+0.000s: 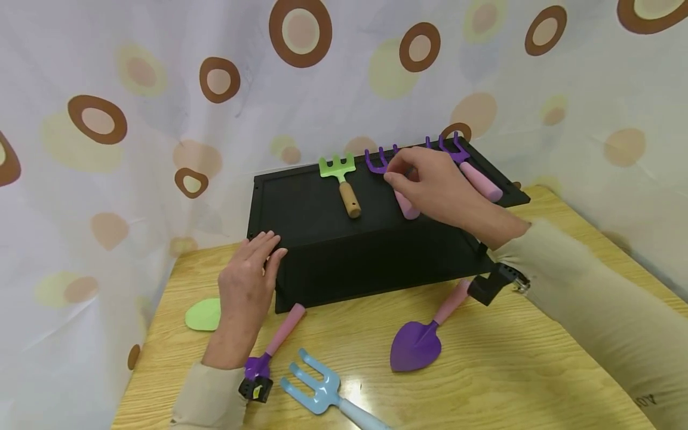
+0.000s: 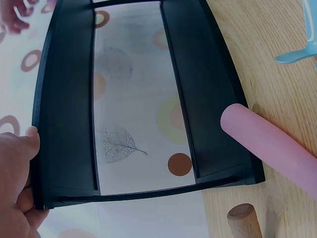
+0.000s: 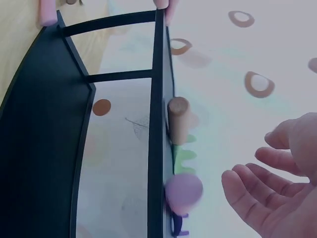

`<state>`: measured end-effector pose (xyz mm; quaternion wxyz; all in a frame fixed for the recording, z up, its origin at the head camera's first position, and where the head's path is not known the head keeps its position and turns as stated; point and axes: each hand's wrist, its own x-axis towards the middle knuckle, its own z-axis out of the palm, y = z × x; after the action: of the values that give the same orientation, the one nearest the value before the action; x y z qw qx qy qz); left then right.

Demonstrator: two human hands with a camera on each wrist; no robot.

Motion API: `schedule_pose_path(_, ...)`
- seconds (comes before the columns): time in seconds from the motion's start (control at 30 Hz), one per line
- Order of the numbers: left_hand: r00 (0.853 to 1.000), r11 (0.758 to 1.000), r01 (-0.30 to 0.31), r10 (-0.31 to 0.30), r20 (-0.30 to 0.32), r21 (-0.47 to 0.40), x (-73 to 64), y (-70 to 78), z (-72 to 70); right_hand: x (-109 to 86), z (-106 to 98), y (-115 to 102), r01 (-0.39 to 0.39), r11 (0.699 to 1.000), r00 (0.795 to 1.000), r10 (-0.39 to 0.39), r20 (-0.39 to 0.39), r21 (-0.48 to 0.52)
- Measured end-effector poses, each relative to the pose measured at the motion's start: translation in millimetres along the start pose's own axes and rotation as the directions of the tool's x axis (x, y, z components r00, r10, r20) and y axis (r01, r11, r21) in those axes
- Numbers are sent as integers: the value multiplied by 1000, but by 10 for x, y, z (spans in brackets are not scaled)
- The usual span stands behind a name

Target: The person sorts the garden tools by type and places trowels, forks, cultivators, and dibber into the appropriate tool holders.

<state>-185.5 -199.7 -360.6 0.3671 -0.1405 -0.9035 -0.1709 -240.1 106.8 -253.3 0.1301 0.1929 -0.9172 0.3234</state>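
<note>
My left hand (image 1: 247,286) holds the left edge of a black two-tier rack (image 1: 306,215), its fingertips on the top panel and its thumb at the front corner. My right hand (image 1: 435,185) is raised over the top panel, fingers loosely bent with nothing in them. Behind it, partly hidden, lies a purple hand fork with a pink handle (image 1: 405,206). To its left on the panel is a green hand fork with a wooden handle (image 1: 349,200). A second purple hand fork with a pink handle (image 1: 481,181) lies near the panel's right end.
On the wooden table (image 1: 494,382) in front lie a purple trowel (image 1: 416,346), a light-blue hand fork (image 1: 322,391) and a pink-handled purple tool (image 1: 285,328). A green blade (image 1: 204,315) shows left of my left wrist. A patterned curtain (image 1: 242,131) hangs behind.
</note>
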Motion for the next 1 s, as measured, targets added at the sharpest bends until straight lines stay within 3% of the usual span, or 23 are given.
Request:
schedule_pose_path(0.17, 1000, 1000, 2, -2, -4, -3, 12, 1, 1, -250, -144, 66, -1, 1000, 1000, 1, 6, 2)
schedule_pose_path(0.33, 1000, 1000, 7, -7, -1, -3, 11, 4, 2, -483, -172, 147, 102, 995, 995, -102, 8, 10)
schedule_pose_path(0.53, 1000, 1000, 7, -7, 0, -9, 0, 18, 12, -820, -167, 253, 198, 976, 979, -202, 39, 87)
schedule_pose_path(0.73, 1000, 1000, -7, 7, -6, -15, 23, 16, 4, -1052, -131, 371, 223, 971, 972, -228, 56, 83)
schedule_pose_path(1.0, 1000, 1000, -14, 14, -1, 7, 4, 2, 13, -1252, 105, 748, 151, 988, 967, -153, 201, 25)
